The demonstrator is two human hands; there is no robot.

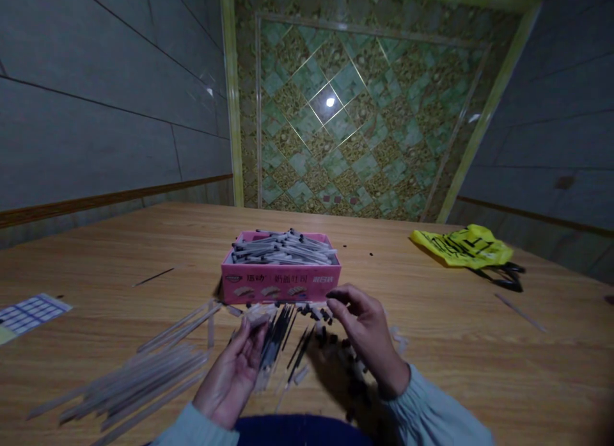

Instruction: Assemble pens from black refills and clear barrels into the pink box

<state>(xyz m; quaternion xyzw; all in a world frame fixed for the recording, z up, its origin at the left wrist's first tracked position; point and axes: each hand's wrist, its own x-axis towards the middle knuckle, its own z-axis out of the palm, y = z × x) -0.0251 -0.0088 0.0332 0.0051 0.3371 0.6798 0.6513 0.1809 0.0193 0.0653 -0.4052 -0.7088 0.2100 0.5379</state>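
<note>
My left hand (235,369) is closed, palm up, with a short translucent plastic piece (259,320) at its fingertips. My right hand (367,334) has its thumb and fingers curled together near the front of a pink box (283,283); whatever sits at its fingertips is too small to make out. Between the hands lie thin black pen refills (275,337). Small black plugs (323,334) are scattered under and beside the right hand. Left of my left hand is a pile of clear pen barrels (139,382). Assembled-looking pens (283,247) fill the box.
A yellow plastic bag (460,246) with black handles lies at the right on the wooden table (384,273). A blue-and-white printed sheet (36,317) is at the left edge. One loose refill (153,277) and one loose barrel (520,312) lie apart. Tiled walls stand behind.
</note>
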